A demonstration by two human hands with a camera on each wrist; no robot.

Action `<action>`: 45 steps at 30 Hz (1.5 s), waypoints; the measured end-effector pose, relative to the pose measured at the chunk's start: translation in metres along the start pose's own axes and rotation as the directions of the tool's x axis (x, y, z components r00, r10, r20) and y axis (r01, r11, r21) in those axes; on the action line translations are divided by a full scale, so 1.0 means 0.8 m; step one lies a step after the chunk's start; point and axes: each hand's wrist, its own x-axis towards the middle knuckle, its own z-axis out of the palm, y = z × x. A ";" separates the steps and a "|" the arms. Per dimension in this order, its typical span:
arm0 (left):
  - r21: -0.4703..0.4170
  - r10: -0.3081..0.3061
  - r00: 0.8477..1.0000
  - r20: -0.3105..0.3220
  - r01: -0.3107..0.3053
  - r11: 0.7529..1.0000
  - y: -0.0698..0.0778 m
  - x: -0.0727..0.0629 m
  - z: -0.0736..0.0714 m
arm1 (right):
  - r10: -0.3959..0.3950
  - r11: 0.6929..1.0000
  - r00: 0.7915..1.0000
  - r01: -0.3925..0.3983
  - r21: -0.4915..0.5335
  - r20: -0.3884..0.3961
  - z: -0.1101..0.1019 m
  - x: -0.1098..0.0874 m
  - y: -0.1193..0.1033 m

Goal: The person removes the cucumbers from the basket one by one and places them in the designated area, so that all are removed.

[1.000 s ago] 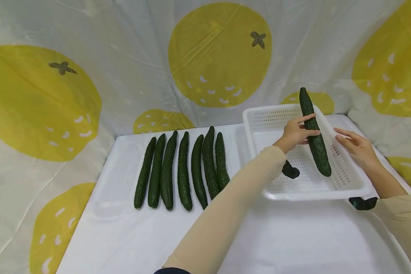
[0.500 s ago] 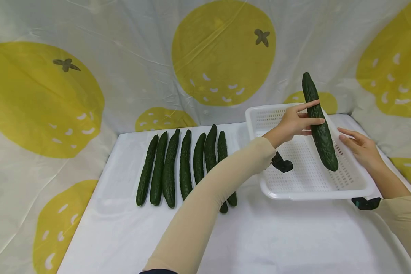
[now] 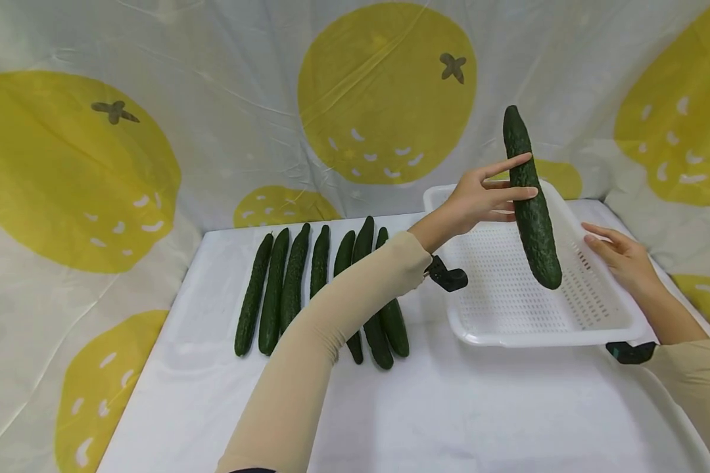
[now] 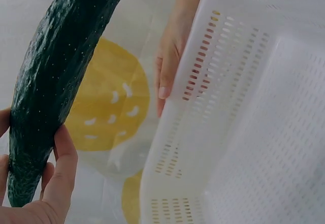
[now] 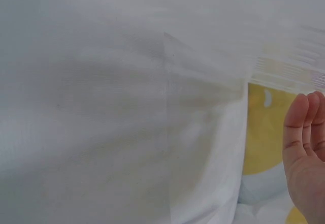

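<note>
My left hand (image 3: 476,197) grips a dark green cucumber (image 3: 535,223) about its middle, fingers around it. It tilts steeply, raised over the white perforated basket (image 3: 547,341). In the left wrist view the cucumber (image 4: 56,56) fills the left side, between thumb and fingers (image 4: 63,158). At the basket's right wall, my right hand (image 3: 624,259) has its fingers extended beside the rim. The right wrist view catches only part of that hand (image 5: 307,148), with straight fingers near the slotted wall.
Several cucumbers (image 3: 253,295) lie side by side left of the basket on the white-covered table (image 3: 485,407); my left forearm (image 3: 331,322) hides parts of some. A pale cloth with yellow fruit prints (image 3: 384,92) hangs behind the table and at its sides.
My left hand has lifted the cucumber higher, first drifting right and then back left. Its forearm now crosses more of the cucumber row. The right hand and basket stay about where they were.
</note>
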 end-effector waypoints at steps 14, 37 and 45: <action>0.040 0.043 0.996 0.078 -0.046 0.998 0.019 -0.040 -0.064 | 0.039 0.998 0.999 -0.040 0.046 0.017 -0.001 -0.001 -0.005; 0.159 0.086 0.996 0.034 -0.091 0.983 0.031 -0.123 -0.155 | 0.063 0.996 0.998 -0.065 0.060 0.029 -0.009 0.004 0.002; 0.219 0.076 0.996 -0.042 -0.065 0.974 0.041 -0.157 -0.199 | 0.064 0.997 0.998 -0.064 0.030 0.029 -0.009 0.008 0.002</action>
